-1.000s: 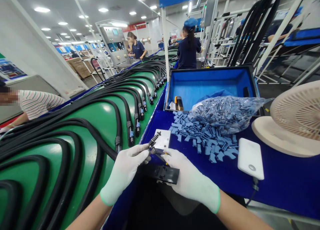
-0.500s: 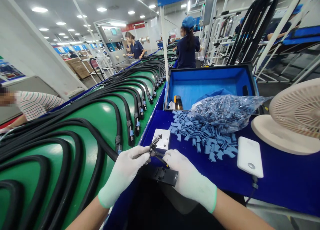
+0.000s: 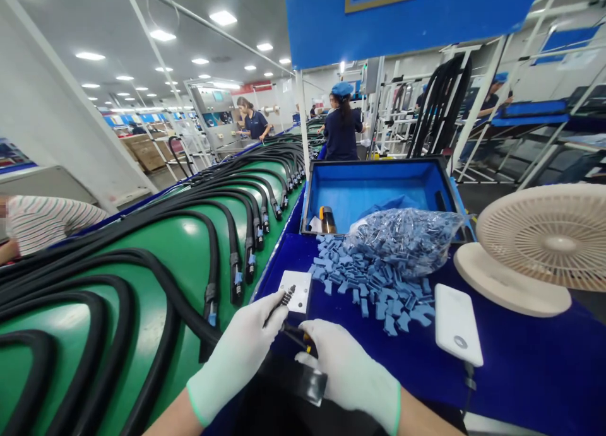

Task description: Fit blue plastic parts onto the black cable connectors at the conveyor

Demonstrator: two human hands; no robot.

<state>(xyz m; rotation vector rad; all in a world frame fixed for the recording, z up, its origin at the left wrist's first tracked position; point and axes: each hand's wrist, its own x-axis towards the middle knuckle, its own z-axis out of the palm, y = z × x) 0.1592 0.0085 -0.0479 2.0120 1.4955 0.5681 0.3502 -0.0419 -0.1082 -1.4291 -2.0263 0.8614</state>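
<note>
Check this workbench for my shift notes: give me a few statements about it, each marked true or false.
The left hand and right hand wear white gloves. True.
A small black toothed part sits at the left hand's fingertips. True.
The loose blue pieces lie on the green board. False: they lie on the dark blue bench top.
The open case is black inside. False: its inside is blue.
The white power bank rests on the fan. False: it lies on the bench top, in front of the fan.
</note>
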